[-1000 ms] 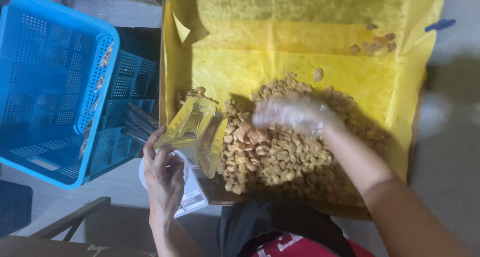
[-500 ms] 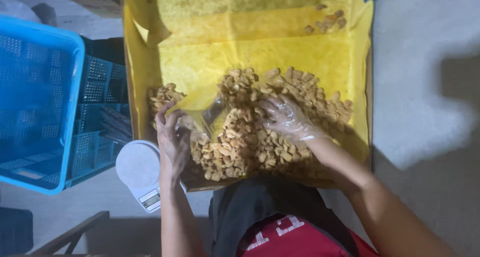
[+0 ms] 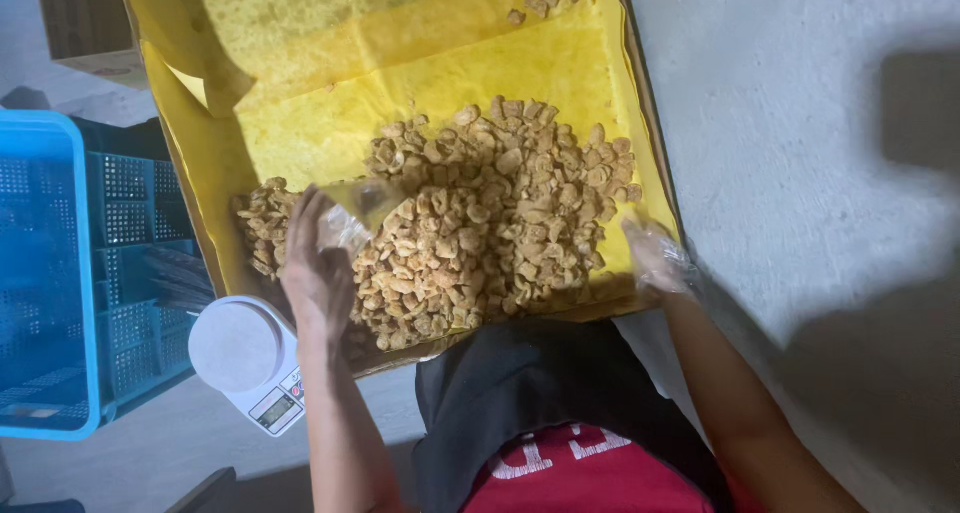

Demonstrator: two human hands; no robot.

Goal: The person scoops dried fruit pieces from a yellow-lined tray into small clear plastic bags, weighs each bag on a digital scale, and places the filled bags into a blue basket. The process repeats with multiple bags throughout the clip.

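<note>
Our left hand (image 3: 318,273) held a clear plastic bag (image 3: 358,211) at the left edge of the heap of fried snacks (image 3: 480,223) on the yellow-lined tray (image 3: 330,123). Our gloved right hand (image 3: 655,258) lay open, empty, touching the heap's right side. A white scale (image 3: 245,358) sat nearby, beside a blue crate (image 3: 50,273).
</note>
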